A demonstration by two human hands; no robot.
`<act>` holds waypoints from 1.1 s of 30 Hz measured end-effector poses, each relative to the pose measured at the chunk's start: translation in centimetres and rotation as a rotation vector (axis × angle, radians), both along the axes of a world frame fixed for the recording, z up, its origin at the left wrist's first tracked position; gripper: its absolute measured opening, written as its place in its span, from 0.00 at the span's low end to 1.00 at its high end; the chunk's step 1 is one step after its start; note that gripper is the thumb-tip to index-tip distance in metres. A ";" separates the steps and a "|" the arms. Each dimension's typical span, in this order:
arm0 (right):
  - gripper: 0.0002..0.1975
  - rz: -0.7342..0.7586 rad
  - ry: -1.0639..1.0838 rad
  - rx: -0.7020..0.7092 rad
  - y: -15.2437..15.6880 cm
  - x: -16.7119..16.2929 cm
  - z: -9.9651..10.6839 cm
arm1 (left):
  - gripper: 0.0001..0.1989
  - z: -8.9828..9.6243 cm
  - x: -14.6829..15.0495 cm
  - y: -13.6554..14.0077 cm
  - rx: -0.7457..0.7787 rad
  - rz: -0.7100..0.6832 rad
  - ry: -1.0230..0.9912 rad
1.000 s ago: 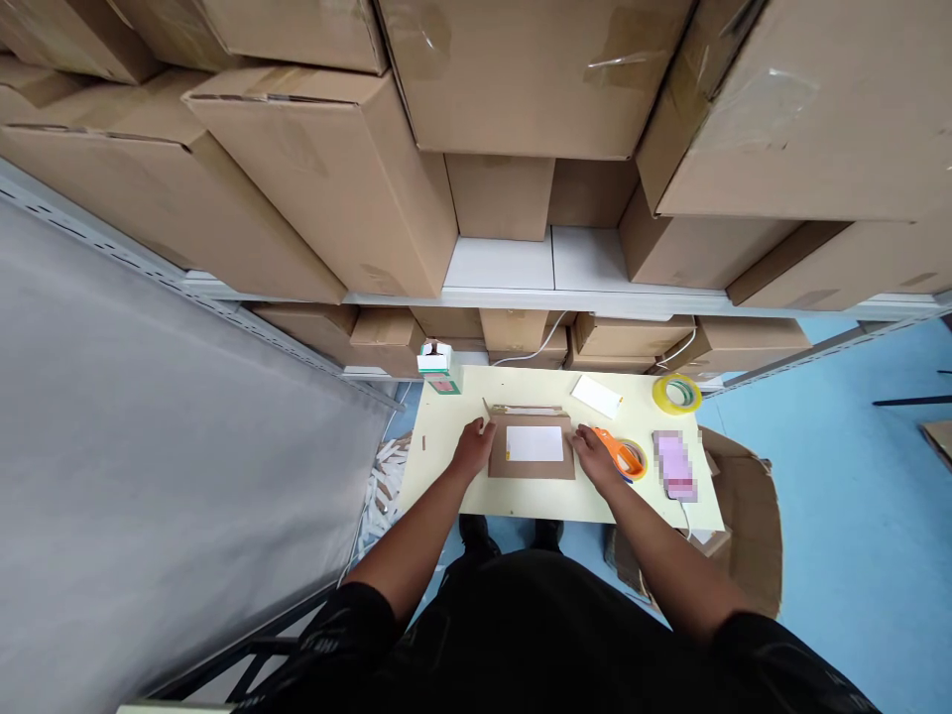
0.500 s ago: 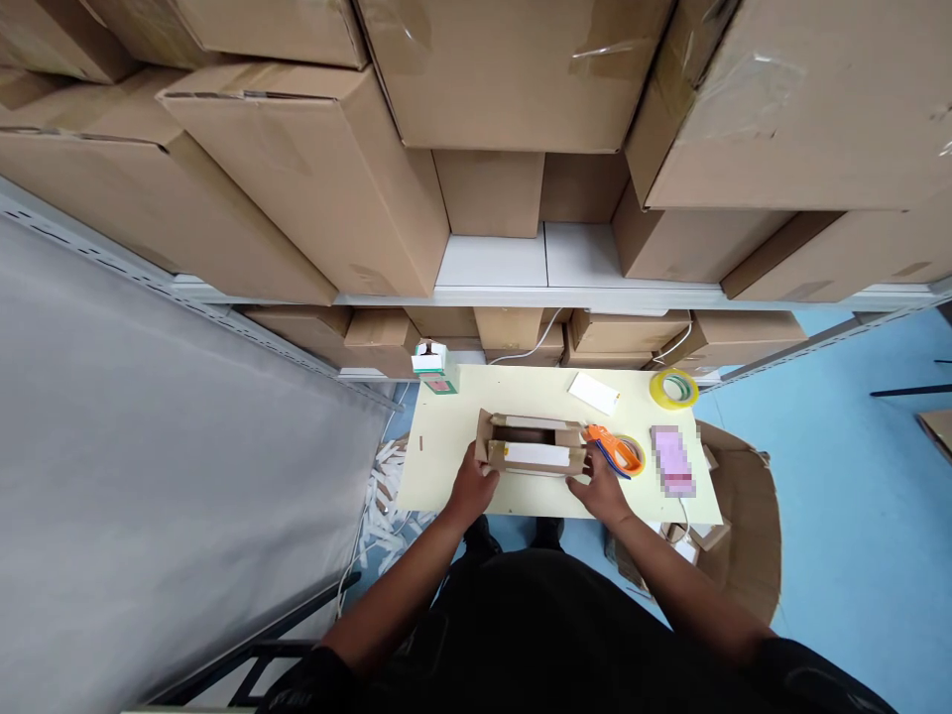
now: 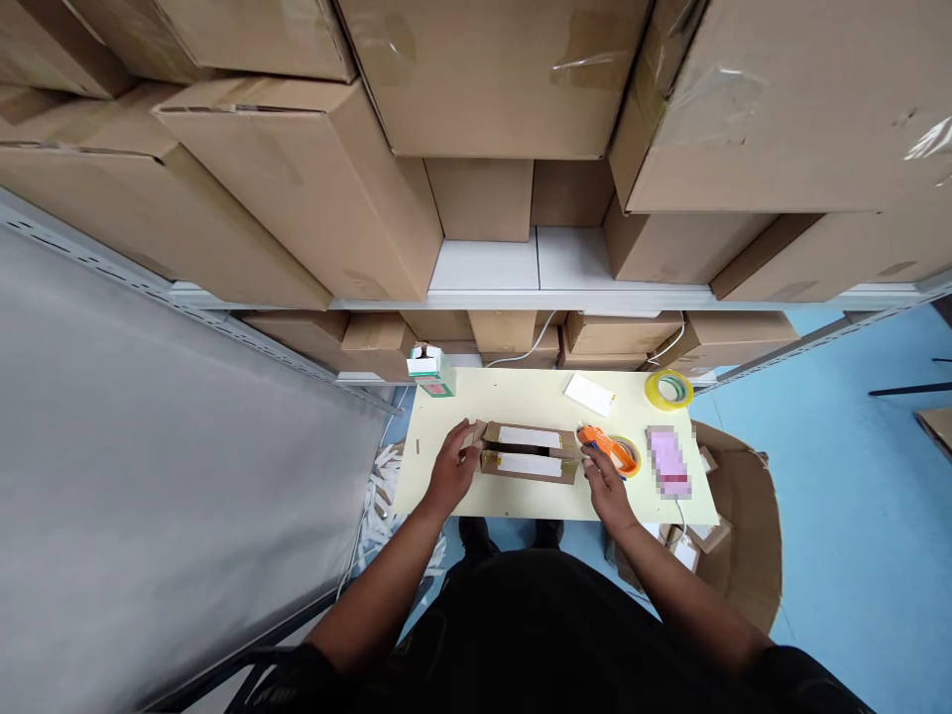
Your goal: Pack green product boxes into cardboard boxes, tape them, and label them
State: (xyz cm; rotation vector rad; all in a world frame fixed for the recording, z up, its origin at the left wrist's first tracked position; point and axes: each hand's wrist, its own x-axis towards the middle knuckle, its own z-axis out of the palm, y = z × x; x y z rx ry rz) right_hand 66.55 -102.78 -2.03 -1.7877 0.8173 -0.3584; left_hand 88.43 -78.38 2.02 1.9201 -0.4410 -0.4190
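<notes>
A small cardboard box [image 3: 530, 466] lay on the bench [image 3: 427, 496], about midway between the left and right edges and a little nearer the front edge than the back. Its two long top flaps, each bearing a white strip, leaned toward one another with a dark gap between them. The person's left hand [image 3: 455, 464] touched the box's left end, fingers and thumb set apart at the end flap; the right hand [image 3: 606, 486] was at the right end, fingers bent. Whether either had a firm grip could not be told.

Just beside the right hand lay an orange tape dispenser [image 3: 604, 446]. A yellow tape roll [image 3: 669, 390] was at the back right corner, a green-and-white carton [image 3: 432, 375] stood at the back left corner, and a white card [image 3: 590, 394] lay near the back edge. A pixelated pink-purple item [image 3: 668, 462] lay near the right edge.
</notes>
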 end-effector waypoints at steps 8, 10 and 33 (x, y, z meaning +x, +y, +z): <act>0.14 0.041 0.045 -0.146 -0.7 4.7 0.5 | 0.06 2.1 0.2 -2.2 0.247 -0.324 -0.309; 0.13 0.082 0.107 -0.201 -0.7 5.0 0.5 | 0.08 2.4 -0.3 -2.7 0.339 -0.351 -0.330; 0.37 0.623 0.532 -0.569 -0.9 7.6 4.9 | 0.60 2.2 0.9 -3.0 0.689 -0.589 -0.226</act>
